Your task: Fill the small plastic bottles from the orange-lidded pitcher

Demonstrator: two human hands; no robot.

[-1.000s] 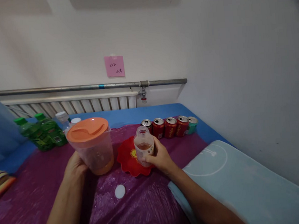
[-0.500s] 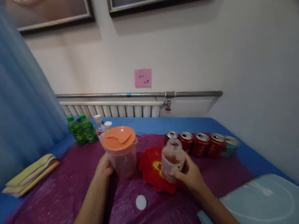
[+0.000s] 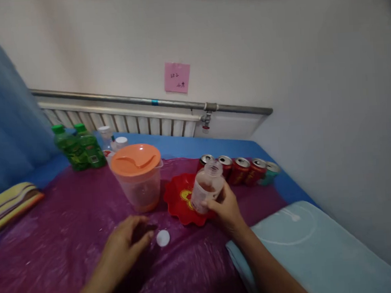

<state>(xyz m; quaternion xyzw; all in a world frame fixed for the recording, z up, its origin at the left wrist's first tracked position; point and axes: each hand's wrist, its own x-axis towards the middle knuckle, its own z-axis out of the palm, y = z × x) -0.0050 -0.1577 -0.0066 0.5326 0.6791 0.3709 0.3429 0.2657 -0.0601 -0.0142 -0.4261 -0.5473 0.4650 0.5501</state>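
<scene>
In my right hand (image 3: pixel 225 209) is a clear plastic bottle (image 3: pixel 207 188), uncapped and partly filled with brownish liquid. It is held slightly tilted above a red scalloped plate (image 3: pixel 176 203) with a yellow design. My left hand (image 3: pixel 130 240) is empty, its fingers apart and curved, just left of a round white cap (image 3: pixel 163 238) lying on the purple plastic sheet (image 3: pixel 86 216). Behind that hand stands a clear pitcher (image 3: pixel 141 188) with an orange lid (image 3: pixel 136 158) on it and a little liquid at its bottom.
Green bottles (image 3: pixel 90 149) and white-capped clear bottles (image 3: pixel 106 141) stand at the back left. Several cans (image 3: pixel 240 170) line the back right. A folded yellow towel (image 3: pixel 12 204) lies far left, and a pale blue mat (image 3: pixel 309 245) at right. A radiator (image 3: pixel 130 122) runs along the wall.
My left hand has let go of the pitcher and come down beside the white cap. The right hand still holds the bottle over the plate. The view has tipped downward and shifted right.
</scene>
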